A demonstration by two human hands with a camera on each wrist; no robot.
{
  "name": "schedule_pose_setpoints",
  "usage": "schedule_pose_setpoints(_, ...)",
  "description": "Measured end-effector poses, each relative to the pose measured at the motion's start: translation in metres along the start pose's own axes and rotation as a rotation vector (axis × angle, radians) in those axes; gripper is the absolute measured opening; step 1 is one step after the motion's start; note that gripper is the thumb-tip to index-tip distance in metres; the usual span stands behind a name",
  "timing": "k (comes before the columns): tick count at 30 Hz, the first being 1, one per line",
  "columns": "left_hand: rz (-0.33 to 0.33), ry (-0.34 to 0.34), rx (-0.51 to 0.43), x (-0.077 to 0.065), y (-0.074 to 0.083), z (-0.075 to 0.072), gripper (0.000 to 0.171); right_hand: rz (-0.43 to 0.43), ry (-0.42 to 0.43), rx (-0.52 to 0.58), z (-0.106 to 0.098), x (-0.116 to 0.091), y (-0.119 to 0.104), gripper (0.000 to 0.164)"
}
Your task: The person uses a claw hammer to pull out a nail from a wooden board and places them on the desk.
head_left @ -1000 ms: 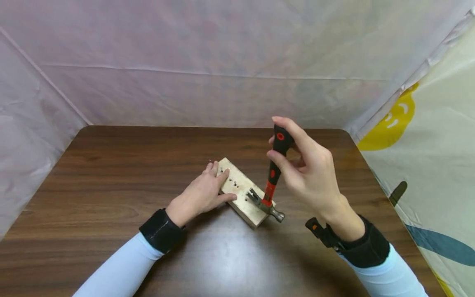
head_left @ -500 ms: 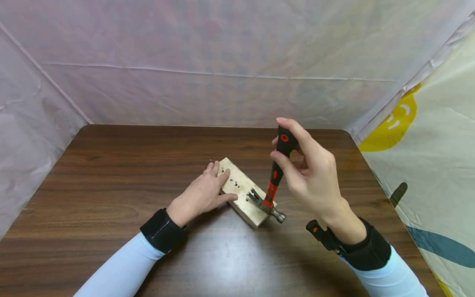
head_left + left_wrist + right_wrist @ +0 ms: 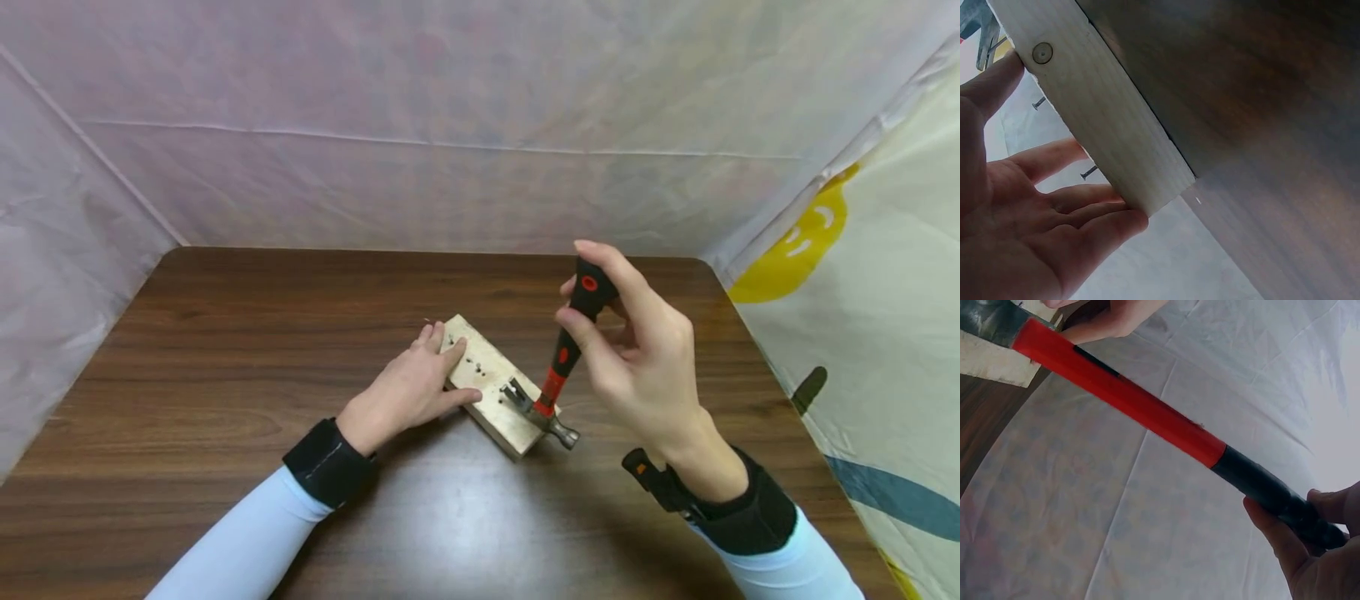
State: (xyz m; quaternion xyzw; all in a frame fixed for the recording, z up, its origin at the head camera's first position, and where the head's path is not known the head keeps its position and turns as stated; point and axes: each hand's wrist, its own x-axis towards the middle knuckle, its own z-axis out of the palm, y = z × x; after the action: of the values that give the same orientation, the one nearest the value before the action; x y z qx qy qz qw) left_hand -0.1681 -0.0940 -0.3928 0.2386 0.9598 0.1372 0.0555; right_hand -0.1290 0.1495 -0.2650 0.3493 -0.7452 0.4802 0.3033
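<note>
A pale wooden block (image 3: 491,379) lies slantwise on the table, with several nails sticking from its top face. My left hand (image 3: 412,392) rests on the block's far left part, fingers and thumb spread and nearly straight. In the left wrist view, two nails, one of them a lower nail (image 3: 1088,172), stand out between the fingers, and the block's side (image 3: 1091,106) faces the camera. My right hand (image 3: 641,358) grips the upper handle of a claw hammer (image 3: 552,387), red and black. Its head lies on the block's near right end, claw beside a nail (image 3: 999,44).
The dark brown wooden table (image 3: 247,333) spreads around the block. A pale cloth wall (image 3: 450,192) rises behind its far edge, and a patterned cloth (image 3: 885,350) hangs on the right. Black straps (image 3: 330,462) circle both wrists.
My right hand has moved a little to the right, tilting the hammer handle that way, while the hammer head stays on the block. The left hand keeps its place.
</note>
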Motion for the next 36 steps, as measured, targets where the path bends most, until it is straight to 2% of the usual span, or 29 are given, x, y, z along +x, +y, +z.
schedule_pose_setpoints(8, 0.009, -0.011, 0.011, 0.002, 0.000, -0.001, 0.086, -0.010, -0.089, -0.041, -0.002, 0.001, 0.003, 0.065)
schedule_pose_setpoints(15, -0.021, -0.041, 0.026, 0.004, 0.005, -0.001, 0.094, -0.028, -0.176, -0.112, -0.007, -0.001, 0.006, 0.077)
schedule_pose_setpoints(26, -0.005, -0.012, 0.014, 0.006, 0.006, 0.003, 0.094, 0.017, -0.117, -0.143, -0.006, -0.006, 0.001, 0.078)
schedule_pose_setpoints(30, -0.001, -0.013, 0.015, 0.004, 0.006, 0.004, 0.094, 0.027, -0.102, -0.118, -0.005, -0.008, 0.001, 0.077)
schedule_pose_setpoints(36, 0.012, 0.001, 0.039, 0.004, 0.005, 0.002, 0.093, -0.016, -0.066, -0.070, -0.003, -0.008, 0.003, 0.077)
